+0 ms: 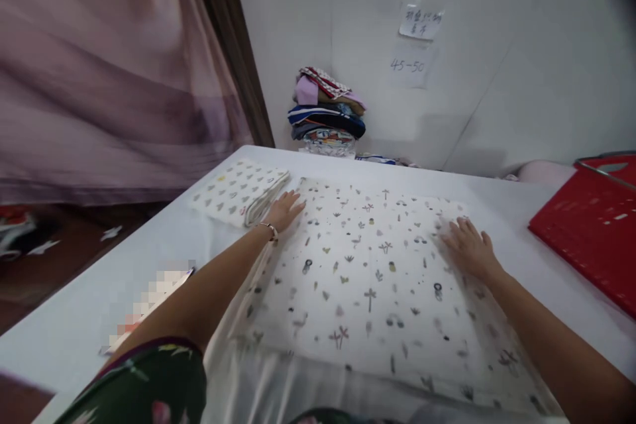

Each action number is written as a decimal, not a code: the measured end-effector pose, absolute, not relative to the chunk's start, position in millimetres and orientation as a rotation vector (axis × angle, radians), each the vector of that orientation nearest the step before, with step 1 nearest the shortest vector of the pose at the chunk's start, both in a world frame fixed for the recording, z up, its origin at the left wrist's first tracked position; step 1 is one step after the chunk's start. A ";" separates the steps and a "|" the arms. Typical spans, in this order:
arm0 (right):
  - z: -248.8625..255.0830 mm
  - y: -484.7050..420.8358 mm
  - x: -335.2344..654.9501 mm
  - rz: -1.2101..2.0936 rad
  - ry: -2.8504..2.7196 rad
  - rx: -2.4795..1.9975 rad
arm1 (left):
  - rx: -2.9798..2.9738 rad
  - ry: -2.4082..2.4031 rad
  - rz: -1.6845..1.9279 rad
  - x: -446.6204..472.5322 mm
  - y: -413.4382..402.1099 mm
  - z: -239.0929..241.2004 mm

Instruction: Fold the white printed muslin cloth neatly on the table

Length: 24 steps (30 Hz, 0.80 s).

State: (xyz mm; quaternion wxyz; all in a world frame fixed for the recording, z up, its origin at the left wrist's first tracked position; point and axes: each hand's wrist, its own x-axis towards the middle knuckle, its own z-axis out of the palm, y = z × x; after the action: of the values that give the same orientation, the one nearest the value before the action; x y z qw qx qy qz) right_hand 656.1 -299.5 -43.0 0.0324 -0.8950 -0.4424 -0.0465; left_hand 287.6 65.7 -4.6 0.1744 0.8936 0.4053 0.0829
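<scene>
A white cloth [368,271] printed with small palm trees, rainbows and pineapples lies spread before me, its near part draping toward my body. My left hand [284,211], with a bracelet at the wrist, rests flat on its far left edge. Over the right side of the cloth is my right hand [470,248], fingers apart and slightly blurred; whether it presses on the fabric I cannot tell. Just left of my left hand sits a folded white cloth [233,192] with a grey pattern, stacked in layers.
All this lies on a white table [163,232]. A pixelated flat item [149,305] is near my left forearm. At the right is a red bag [591,225]. Folded fabrics [328,106] are piled by the wall, under paper notes [420,21]. A pink curtain [109,66] hangs left.
</scene>
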 end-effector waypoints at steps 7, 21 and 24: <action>-60.5 -372.6 620.0 -0.126 -1.303 -2.737 | 2.087 1.327 0.522 172.3 -20.1 3.7; -38.5 -341.1 471.5 0.048 -1.603 -2.198 | 1.831 1.558 0.768 84.4 -152.4 -23.5; -26.4 -326.3 428.6 0.222 -1.637 -2.000 | 1.901 1.499 0.747 92.8 -155.6 -21.9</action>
State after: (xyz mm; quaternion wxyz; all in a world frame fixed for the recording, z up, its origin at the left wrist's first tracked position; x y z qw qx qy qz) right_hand 428.6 -326.3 -26.4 0.2703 -0.7424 -0.6074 0.0823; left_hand 92.8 -155.6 -21.9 0.2996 0.7158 0.5645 0.2813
